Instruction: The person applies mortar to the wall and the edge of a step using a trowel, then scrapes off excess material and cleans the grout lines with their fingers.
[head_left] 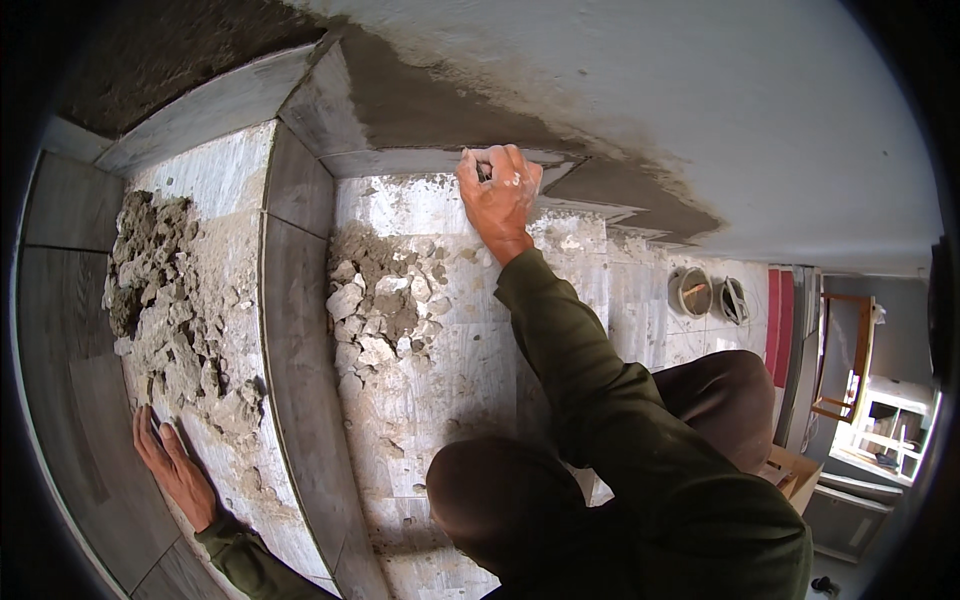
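My right hand (500, 195) is closed in a fist against the narrow grey skirting tile (400, 161) at the foot of the wall. White paste smears its knuckles. A small dark bit shows inside the curled fingers, too hidden to name. Farther left and nearer, my left hand (180, 478) lies flat on the higher step, fingers stretched out and holding nothing, beside the grey riser tile (75, 360). Crumbled mortar (185, 310) lies just beyond its fingertips. Damp grey mortar (420, 100) coats the wall above the skirting.
Between the two steps runs a tiled riser (305, 310) with a sharp edge. Broken mortar chunks (380, 315) litter the lower step near my right arm. Two buckets (691, 292) stand along the wall to the right. A wooden frame (848, 355) stands farther off. My knees are bent below.
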